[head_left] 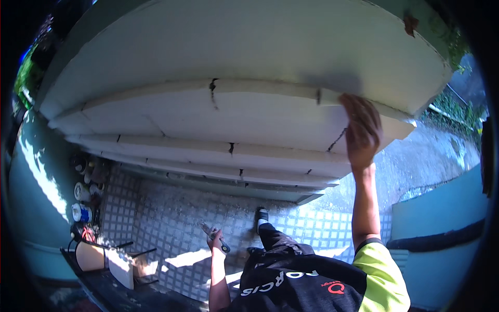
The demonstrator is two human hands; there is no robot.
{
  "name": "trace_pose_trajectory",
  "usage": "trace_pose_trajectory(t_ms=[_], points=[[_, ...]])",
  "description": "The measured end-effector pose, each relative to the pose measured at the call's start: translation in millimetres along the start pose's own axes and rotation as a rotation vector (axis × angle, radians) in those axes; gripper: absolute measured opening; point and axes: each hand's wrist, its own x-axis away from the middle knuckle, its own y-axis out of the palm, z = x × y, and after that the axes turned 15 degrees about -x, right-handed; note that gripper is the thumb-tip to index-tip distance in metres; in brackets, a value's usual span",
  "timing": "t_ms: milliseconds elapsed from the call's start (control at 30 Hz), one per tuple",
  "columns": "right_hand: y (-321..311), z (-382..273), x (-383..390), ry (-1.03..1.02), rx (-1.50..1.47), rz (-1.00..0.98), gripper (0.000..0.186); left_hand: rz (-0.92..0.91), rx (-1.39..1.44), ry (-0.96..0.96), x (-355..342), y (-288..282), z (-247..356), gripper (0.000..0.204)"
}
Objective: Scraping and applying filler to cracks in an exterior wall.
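Observation:
A pale stepped wall moulding (280, 117) with dark cracks fills the upper half of the head view. Up against its upper ledge is my right hand (362, 127), fingers bent together and slightly blurred. A pale flat piece (330, 97) shows at its fingertips beside a dark crack; I cannot make out what it is. Lower down, my left hand (214, 239) is closed around a putty knife (224, 247), its dark handle toward me and its greyish blade pointing away to the left.
Paint tubs (81, 212) and other items stand along the left wall. A chair (119, 268) with a pale seat and back is at the lower left. Below is a tiled floor (171, 223) with sunlit patches. A low blue-green wall (442, 208) rises at the right.

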Motion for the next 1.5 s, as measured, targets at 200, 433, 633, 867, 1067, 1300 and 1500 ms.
trace_pose_trajectory(t_ms=[200,433,633,867,1067,1300,1500], points=[[-58.4,58.0,36.4,0.128,0.189,0.014,0.038,0.177,0.115,-0.04,73.5,-77.3,-48.6,0.033],[40.8,-47.5,-13.4,0.056,-0.093,-0.032,0.044,0.197,0.261,-0.018,70.7,-90.9,-55.4,0.032],[143.3,-99.0,-75.8,0.009,-0.242,0.0,0.048,0.135,0.153,0.023,56.6,-31.2,6.3,0.032],[115.1,-76.0,-68.5,0.108,-0.276,-0.051,0.051,0.074,0.216,0.078,35.4,-5.5,48.5,0.029],[118.2,-93.0,-65.5,0.138,-0.317,-0.042,0.046,0.056,0.26,0.032,-12.7,-3.9,48.4,0.03],[169.7,-118.8,-94.4,0.084,-0.428,-0.235,0.039,0.09,0.235,0.032,-47.8,36.6,115.4,0.027],[158.3,-114.5,-97.4,0.119,-0.336,-0.434,0.034,0.132,0.449,0.001,-49.9,39.5,133.6,0.024]])
